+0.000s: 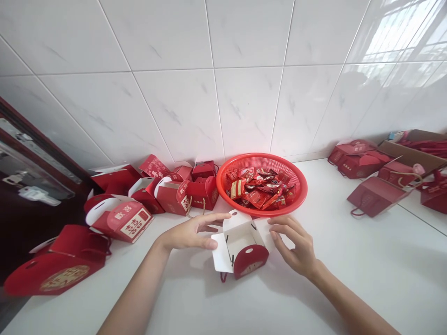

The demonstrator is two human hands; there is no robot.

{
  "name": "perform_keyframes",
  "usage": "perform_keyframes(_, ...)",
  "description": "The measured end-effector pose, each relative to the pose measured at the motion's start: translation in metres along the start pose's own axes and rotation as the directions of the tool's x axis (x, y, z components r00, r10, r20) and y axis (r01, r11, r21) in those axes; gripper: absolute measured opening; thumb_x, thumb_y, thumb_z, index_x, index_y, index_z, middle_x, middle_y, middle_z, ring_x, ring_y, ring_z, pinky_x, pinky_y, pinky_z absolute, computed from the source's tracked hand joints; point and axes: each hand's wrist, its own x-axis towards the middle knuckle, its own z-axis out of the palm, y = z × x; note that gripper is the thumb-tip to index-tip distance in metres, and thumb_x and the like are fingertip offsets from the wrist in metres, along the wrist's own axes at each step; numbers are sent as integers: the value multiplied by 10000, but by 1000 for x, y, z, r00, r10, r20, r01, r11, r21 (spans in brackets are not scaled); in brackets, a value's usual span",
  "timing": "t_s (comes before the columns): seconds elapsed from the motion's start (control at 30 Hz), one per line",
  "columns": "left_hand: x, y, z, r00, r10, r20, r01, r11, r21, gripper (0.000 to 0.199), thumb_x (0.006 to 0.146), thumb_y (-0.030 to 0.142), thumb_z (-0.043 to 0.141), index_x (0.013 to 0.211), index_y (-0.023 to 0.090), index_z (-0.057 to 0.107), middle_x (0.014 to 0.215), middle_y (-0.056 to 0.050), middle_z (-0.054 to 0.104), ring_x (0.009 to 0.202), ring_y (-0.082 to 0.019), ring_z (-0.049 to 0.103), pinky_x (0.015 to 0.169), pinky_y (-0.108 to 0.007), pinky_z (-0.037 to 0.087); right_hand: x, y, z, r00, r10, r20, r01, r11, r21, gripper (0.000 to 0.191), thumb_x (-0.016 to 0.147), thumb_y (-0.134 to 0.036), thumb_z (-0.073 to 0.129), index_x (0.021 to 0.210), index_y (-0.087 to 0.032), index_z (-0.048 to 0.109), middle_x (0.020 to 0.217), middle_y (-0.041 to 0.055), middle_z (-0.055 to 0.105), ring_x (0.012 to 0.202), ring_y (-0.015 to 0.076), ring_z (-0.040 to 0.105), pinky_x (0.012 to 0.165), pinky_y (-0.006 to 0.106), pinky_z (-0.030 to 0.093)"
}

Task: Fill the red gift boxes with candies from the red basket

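Observation:
A small red gift box (250,258) stands on the white counter with its top unfolded, showing a white inside with nothing visible in it. My left hand (192,232) is at its left side, fingers stretched and apart, the thumb touching the left flap (222,256) and the index fingertip by the rear flap (236,220). On the opposite side, my right hand (295,242) has its curled fingertips on the right flap (264,232). Right behind the box sits a red plastic basket (302,193) with many wrapped sweets (260,188).
Several red boxes (134,221) stand at the left, some with raised lids. More red boxes (373,197) and a cardboard carton (412,153) are at the right. A tiled wall (174,102) bounds the counter behind; keys (38,195) lie beside a dark frame at far left.

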Motion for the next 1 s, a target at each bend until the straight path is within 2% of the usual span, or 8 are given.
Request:
perform_keyframes(0.13, 1, 11, 1, 978, 66, -195, -50, 995, 89, 499, 867, 464, 709, 1327, 279, 654, 1392, -83, 670, 1270, -285, 632, 1068, -435, 515, 6, 3, -4, 999, -3, -48, 3, 1000, 9, 213, 900, -46, 567, 963, -228, 660, 908, 80, 724, 805, 224, 694, 679, 368, 570)
perform_keyframes(0.23, 16, 23, -4, 886, 193, -421, -64, 951, 302, 378, 901, 483, 621, 1174, 244, 728, 1238, -84, 745, 1155, -278, 684, 1018, -427, 540, 7, 6, -7, 997, 20, -78, -19, 1000, 9, 198, 907, -64, 568, 945, -227, 672, 901, 76, 732, 806, 226, 700, 683, 368, 570)
perform_keyframes(0.33, 46, 40, -16, 834, 337, -437, 35, 758, 651, 329, 927, 378, 537, 1109, 221, 762, 1209, -94, 751, 1199, -283, 640, 1081, -433, 473, 5, 8, -6, 996, 39, -78, -39, 999, 3, 188, 912, -65, 568, 920, -224, 668, 897, 75, 732, 803, 220, 699, 682, 364, 572)
perform_keyframes(0.4, 71, 52, -26, 896, 264, -356, 162, 552, 818, 359, 921, 243, 466, 1110, 222, 771, 1258, -90, 735, 1233, -288, 604, 1102, -436, 431, 2, 10, -6, 997, 41, -72, -42, 999, -6, 188, 913, -58, 569, 918, -223, 659, 901, 75, 730, 809, 217, 697, 684, 362, 574)
perform_keyframes(0.53, 111, 71, -40, 962, 85, -259, 189, 476, 859, 360, 723, 74, 550, 877, 270, 810, 1027, -43, 805, 1037, -294, 675, 1021, -427, 445, -3, 12, -4, 997, 46, -67, -47, 999, -11, 186, 907, -47, 578, 927, -220, 646, 909, 73, 726, 823, 210, 693, 690, 353, 579)
perform_keyframes(0.63, 129, 77, -45, 971, -43, -236, 230, 439, 869, 306, 623, 44, 588, 718, 264, 779, 830, -30, 801, 865, -277, 694, 974, -438, 443, -5, 14, -3, 997, 50, -64, -50, 999, -5, 188, 907, -45, 575, 929, -220, 639, 907, 68, 722, 813, 202, 687, 686, 345, 577)
perform_keyframes(0.73, 140, 77, -45, 964, -110, -244, 267, 392, 880, 231, 588, 52, 619, 637, 244, 739, 728, -49, 769, 845, -304, 684, 972, -486, 405, -6, 16, -3, 997, 58, -54, -59, 998, -2, 192, 910, -42, 567, 930, -222, 633, 915, 68, 717, 808, 198, 678, 683, 345, 572)
perform_keyframes(1.0, 152, 60, -43, 961, -111, -252, 274, 301, 913, 135, 707, 131, 610, 614, 215, 659, 691, -65, 726, 871, -306, 670, 992, -474, 368, -8, 17, -4, 997, 66, -50, -66, 998, 15, 191, 903, -38, 569, 923, -218, 631, 915, 67, 713, 818, 195, 674, 707, 338, 570)
